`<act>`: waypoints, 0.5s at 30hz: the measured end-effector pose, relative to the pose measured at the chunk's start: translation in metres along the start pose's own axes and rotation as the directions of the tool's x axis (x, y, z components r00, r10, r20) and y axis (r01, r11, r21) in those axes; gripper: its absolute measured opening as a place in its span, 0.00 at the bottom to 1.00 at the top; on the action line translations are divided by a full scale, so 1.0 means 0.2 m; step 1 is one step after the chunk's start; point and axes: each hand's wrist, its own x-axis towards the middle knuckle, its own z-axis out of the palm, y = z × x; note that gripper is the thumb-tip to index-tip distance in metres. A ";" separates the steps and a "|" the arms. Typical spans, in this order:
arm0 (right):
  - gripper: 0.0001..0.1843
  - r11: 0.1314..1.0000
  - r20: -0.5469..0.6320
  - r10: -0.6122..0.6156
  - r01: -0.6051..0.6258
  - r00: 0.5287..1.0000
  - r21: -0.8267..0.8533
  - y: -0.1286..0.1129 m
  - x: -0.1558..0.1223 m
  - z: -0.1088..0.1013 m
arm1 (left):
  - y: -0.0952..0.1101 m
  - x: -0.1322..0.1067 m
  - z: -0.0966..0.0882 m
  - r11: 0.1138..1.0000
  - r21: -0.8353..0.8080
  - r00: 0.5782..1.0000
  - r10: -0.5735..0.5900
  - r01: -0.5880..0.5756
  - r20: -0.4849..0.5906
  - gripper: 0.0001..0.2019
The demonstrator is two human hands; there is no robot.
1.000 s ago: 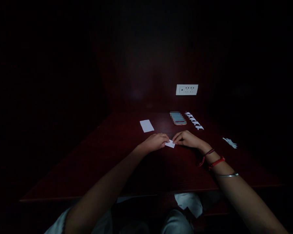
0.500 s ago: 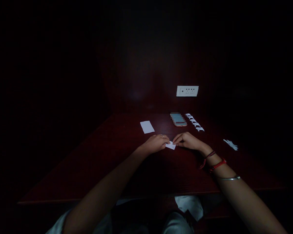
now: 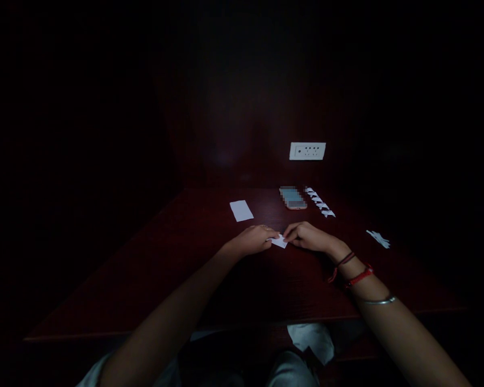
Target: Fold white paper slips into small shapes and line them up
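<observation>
Between my hands a small piece of white paper, folded to a point on the near side, lies on the dark red table. My left hand grips its left part, thumb and fingers closed on it; a ring shows on one finger. From the right, my right hand has its fingertips pinched at the paper's right edge. Part of the paper is hidden under the fingers.
Beyond my left hand lies a flat white paper sheet. A phone rests near the back, beside a row of folded paper pieces. Thin paper strips are at right. A white socket panel is on the back wall.
The view has shifted slightly. Both hands stay on the paper, and the right fingertips have moved a little over its right edge.
</observation>
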 end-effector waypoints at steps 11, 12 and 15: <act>0.15 0.997 0.016 0.074 -0.074 0.997 -0.024 0.02 0.00 0.00 | 0.00 -0.01 0.00 1.000 0.026 0.995 -0.013 0.011 0.098 0.20; 0.15 0.995 0.001 0.091 -0.091 0.996 -0.037 0.03 0.00 0.01 | 0.00 -0.01 0.00 0.999 0.029 0.995 -0.016 0.013 0.099 0.21; 0.15 0.991 -0.020 0.102 -0.103 0.995 -0.082 0.03 0.00 0.01 | 0.00 0.00 0.00 0.999 0.033 0.995 -0.019 0.016 0.099 0.21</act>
